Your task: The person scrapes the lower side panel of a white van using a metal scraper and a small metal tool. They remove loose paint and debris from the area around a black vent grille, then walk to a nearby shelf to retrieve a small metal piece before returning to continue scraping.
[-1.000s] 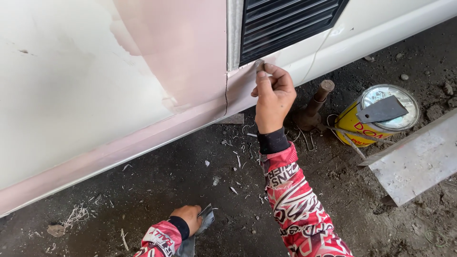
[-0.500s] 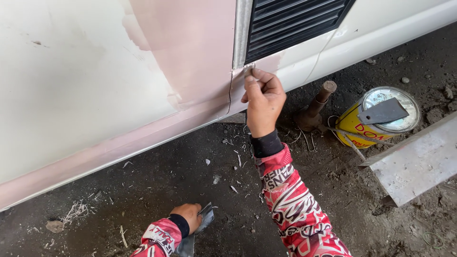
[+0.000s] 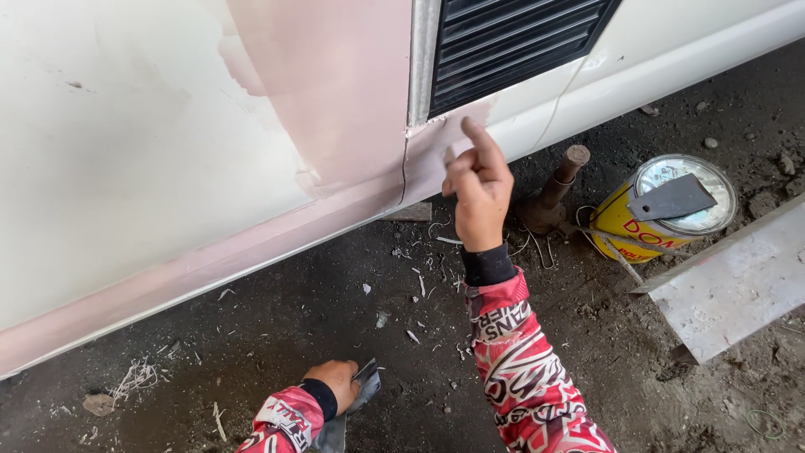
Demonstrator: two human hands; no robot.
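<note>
Dirt floor [image 3: 277, 327] under pink-patched panel [image 3: 335, 109]; right hand [image 3: 478, 189] loosely curled; left hand [image 3: 335, 382] gripping scraper [image 3: 366, 373].

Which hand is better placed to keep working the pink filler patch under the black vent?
Right, probably. The right hand is raised at the pink filler patch just below the black vent, index finger extended. The left hand is down on the ground, resting on a grey scraper, far from the panel.

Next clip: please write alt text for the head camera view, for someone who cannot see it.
A person's right hand, index finger extended, is raised by the pink filler patch on a white vehicle body panel below a black louvred vent. Their left hand rests on the dirt ground on a grey scraper; a yellow tin can stands right.
</note>
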